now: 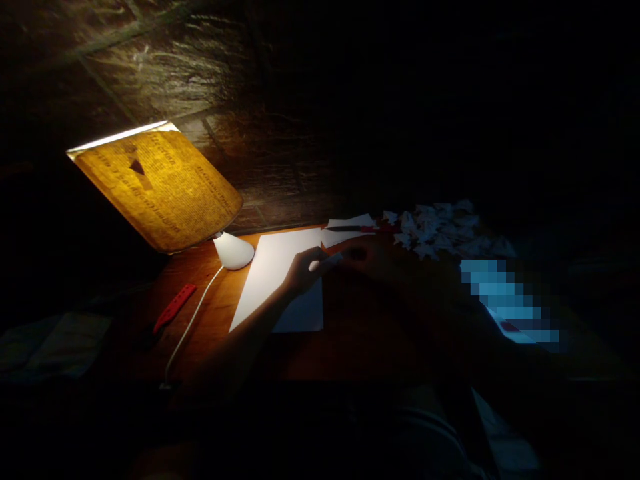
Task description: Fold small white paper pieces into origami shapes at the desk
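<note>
Between my hands is a small piece of folded white paper, held above the table. My left hand is closed on its near left end, over a large white sheet lying flat. At its other end my right hand has its fingers curled in around the paper, deep in shadow. Just behind the hands, a smaller white paper lies with a dark-bladed, red-handled tool across it. Whether that tool is scissors or a knife I cannot make out.
A lit lamp with a printed yellow shade and white base stands at left; its white cord runs forward past a red power strip. Several folded paper pieces are heaped at right, near a glowing, blurred-out screen. A stone wall rises behind.
</note>
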Available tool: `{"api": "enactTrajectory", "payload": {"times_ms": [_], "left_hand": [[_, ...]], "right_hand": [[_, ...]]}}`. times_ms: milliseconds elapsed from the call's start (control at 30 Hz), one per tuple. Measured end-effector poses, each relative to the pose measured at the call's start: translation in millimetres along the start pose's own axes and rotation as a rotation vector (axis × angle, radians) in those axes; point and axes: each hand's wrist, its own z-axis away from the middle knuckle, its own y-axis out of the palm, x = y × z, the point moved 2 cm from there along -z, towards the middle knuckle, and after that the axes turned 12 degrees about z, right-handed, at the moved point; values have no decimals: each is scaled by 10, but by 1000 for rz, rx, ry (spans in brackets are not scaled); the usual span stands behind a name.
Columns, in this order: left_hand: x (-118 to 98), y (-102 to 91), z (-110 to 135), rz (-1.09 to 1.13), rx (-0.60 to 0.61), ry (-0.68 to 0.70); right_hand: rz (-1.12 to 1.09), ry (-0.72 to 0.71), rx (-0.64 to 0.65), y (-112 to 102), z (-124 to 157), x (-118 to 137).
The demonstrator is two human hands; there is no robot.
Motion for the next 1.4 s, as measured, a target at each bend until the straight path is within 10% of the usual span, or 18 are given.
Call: {"api": "enactTrajectory", "payload": {"times_ms": [567,1400], "left_hand": [[-27,-56,-34,289,-58,-325],[-22,-40,-9,375,45,-353]], "right_hand": [[-58,65,-45,54,1,37],[-116,49,-8,23,-2,42]]}}
